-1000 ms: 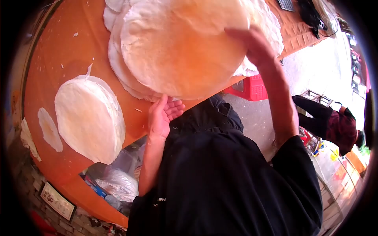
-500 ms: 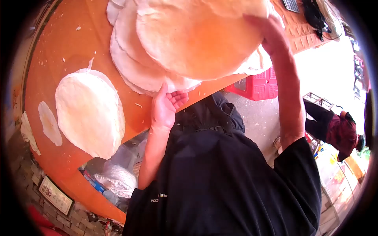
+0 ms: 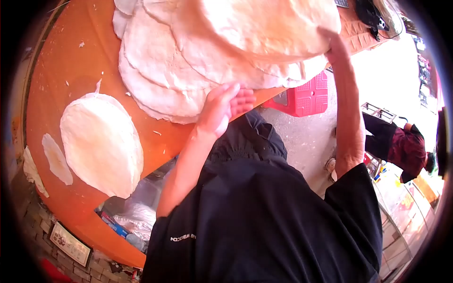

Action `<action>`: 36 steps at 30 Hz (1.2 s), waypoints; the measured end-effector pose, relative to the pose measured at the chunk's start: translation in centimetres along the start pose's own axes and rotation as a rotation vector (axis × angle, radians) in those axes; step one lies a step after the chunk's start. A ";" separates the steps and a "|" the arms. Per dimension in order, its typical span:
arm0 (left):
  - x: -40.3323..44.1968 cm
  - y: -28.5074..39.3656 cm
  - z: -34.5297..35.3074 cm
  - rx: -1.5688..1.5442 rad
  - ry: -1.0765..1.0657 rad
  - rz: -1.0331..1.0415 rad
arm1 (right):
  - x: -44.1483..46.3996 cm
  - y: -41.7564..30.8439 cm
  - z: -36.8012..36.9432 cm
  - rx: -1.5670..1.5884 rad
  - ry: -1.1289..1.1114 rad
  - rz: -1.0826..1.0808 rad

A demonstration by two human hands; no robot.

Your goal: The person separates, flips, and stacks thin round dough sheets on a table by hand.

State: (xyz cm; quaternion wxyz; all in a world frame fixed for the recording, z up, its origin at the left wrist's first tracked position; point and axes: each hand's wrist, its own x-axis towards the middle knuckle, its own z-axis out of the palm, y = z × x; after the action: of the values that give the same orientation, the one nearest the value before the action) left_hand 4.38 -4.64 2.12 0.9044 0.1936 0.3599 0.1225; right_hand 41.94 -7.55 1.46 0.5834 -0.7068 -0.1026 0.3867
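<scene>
A large thin round sheet (image 3: 273,28), pale and dough-like, lies raised over the right part of a pile of similar sheets (image 3: 155,61) at the top. My right hand (image 3: 336,46) grips its right edge, with the fingertips on top. My left hand (image 3: 225,106) is just in front of the pile, palm turned sideways, thumb and fingers apart, holding nothing. On the orange table (image 3: 89,61), at the left, is a smaller stack of oval sheets (image 3: 101,144). A thin strip (image 3: 57,159) lies beside that stack.
Beyond the table's near edge a red plastic stool (image 3: 309,96) stands on the floor. A person (image 3: 408,148) in a dark red top is at the right. Plastic bags (image 3: 139,214) sit below the table at the lower left. A black bag (image 3: 368,16) is at the top right.
My right hand and the large sheet have moved right and away, uncovering more of the pile beneath. My left hand has moved right and upward, still open.
</scene>
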 end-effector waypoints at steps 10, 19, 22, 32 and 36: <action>6.4 -1.4 3.1 -0.166 0.047 0.036 | -2.2 5.0 -4.3 0.218 0.073 0.175; 6.9 -2.7 4.4 -0.176 0.073 0.148 | -9.1 -0.2 -0.8 -1.043 0.358 -0.420; 7.2 -3.0 4.5 -0.203 0.033 0.170 | -11.7 0.8 3.2 -1.167 -0.167 -0.799; 9.0 -1.8 5.7 -0.210 -0.063 0.344 | -11.1 5.2 5.6 -1.260 -0.154 -0.993; 6.8 -0.4 5.1 -0.092 -0.016 0.242 | -9.3 1.4 4.7 -1.366 -0.117 -0.972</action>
State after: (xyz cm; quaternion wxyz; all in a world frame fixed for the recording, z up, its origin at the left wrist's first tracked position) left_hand 12.75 -3.84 1.25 0.8939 0.1948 0.3204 0.2456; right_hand 32.01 -9.99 4.05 0.1228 -0.7606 -0.6372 -0.0187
